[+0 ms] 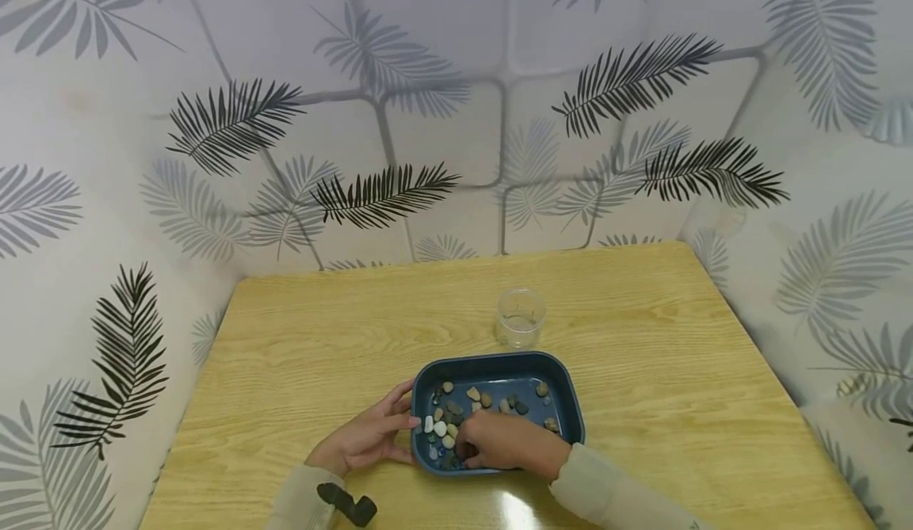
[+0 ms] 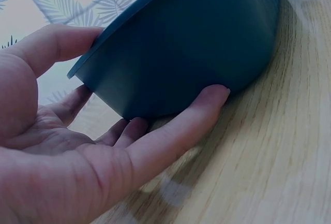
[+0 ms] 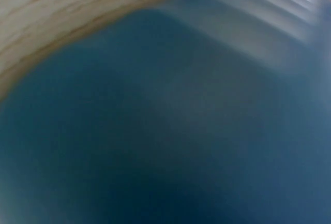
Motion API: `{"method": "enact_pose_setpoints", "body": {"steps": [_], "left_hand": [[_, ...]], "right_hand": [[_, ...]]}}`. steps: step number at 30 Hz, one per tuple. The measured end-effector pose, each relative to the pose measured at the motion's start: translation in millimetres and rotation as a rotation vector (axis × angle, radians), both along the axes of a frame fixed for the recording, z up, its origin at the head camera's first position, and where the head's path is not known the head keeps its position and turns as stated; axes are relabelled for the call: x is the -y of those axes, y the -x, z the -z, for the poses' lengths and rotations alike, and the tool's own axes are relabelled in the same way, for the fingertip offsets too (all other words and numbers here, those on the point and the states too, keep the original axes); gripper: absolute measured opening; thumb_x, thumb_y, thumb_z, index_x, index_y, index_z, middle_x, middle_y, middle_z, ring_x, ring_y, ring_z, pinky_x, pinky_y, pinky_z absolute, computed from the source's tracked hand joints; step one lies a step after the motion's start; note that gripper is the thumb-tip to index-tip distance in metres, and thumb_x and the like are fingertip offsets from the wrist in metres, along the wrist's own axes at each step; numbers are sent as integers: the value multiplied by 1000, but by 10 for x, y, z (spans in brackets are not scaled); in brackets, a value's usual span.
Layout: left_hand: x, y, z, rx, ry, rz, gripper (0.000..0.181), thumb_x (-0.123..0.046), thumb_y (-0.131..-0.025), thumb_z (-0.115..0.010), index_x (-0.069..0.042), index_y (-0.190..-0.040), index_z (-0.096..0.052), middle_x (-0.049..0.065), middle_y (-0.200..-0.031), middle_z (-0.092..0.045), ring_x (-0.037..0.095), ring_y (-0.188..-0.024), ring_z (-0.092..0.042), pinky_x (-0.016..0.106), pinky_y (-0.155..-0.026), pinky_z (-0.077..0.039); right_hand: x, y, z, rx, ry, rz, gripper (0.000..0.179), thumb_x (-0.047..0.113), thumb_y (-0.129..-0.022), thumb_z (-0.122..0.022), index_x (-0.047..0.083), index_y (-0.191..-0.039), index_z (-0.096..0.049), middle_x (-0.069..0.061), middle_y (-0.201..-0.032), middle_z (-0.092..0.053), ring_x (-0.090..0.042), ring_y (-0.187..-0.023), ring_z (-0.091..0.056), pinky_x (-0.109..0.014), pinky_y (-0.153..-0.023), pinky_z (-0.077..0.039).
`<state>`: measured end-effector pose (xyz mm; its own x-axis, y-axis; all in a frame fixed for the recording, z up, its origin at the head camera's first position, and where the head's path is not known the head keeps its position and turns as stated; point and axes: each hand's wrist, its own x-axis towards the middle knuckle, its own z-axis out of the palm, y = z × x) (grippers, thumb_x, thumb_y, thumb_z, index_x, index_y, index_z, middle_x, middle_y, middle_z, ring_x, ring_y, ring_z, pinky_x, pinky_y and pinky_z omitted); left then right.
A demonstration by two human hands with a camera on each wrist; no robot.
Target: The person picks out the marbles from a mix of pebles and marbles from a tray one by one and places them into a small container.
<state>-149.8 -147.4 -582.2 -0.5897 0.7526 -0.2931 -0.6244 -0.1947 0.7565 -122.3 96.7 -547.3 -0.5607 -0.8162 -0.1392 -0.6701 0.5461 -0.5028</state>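
Small smooth stones in white, tan, brown and dark green (image 1: 487,399) are lying loose across the floor of a dark blue, rounded rectangular, plastic-looking tray (image 1: 521,365), which is sitting near the front of a table. A person's right hand (image 1: 495,439) is reaching in over the near rim, its fingers bending down among the stones; whether they are pinching one cannot be told, since the hand's back is hiding the tips and the right wrist view is showing mostly blurred blue wall. The left hand (image 1: 371,433) is holding the tray's left end, its fingers spreading and bending about the rim and outer wall. The handling is appearing to be under way rather than finished: every stone in sight is lying inside the tray, though how many are done is not showing. A clear, round, see-through container (image 1: 521,320) is standing just beyond the far rim, untouched by either hand. No brand or label is showing legibly; a faint mark on the cream right sleeve (image 1: 606,486) is proving too small to read. Pale yellow wood-grain tabletop (image 1: 321,316) and grey-and-black leaf-print wall covering (image 1: 442,142) are framing the scene.
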Motion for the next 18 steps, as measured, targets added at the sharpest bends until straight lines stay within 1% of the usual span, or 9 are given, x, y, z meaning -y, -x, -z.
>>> {"method": "enact_pose_setpoints", "body": {"steps": [4,6,13,18], "left_hand": [[-8,6,-3,5,1,3,64,-3,-91,-43,-29,-141,-13,13,-145,-4,40,-120,-32,64,-76,-36],[-12,7,-5,5,1,1,64,-4,-91,-44,-29,-141,-13,14,-145,-5,40,-120,-32,64,-76,-36],[-8,5,-8,8,3,0,64,-3,-91,-43,-29,-141,-14,12,-146,-4,41,-120,-33,64,-75,-36],[-3,-9,-14,8,0,0,64,-3,-91,-42,-29,-141,-13,12,-146,-1,42,-120,-31,64,-76,-36]], "right_hand": [[-10,20,13,0,29,6,4,18,-78,-67,17,-81,-67,17,-67,-53,7,-58,-46,-10,-51,-39],[-23,29,19,6,50,22,5,18,-78,-66,16,-82,-67,17,-68,-54,8,-59,-47,-9,-52,-39],[-102,46,-32,67,131,110,7,16,-80,-64,13,-85,-67,15,-74,-58,7,-64,-51,-9,-58,-42],[-186,64,-55,68,170,155,9,16,-81,-63,11,-88,-66,13,-76,-59,7,-66,-53,-9,-58,-43]]}}
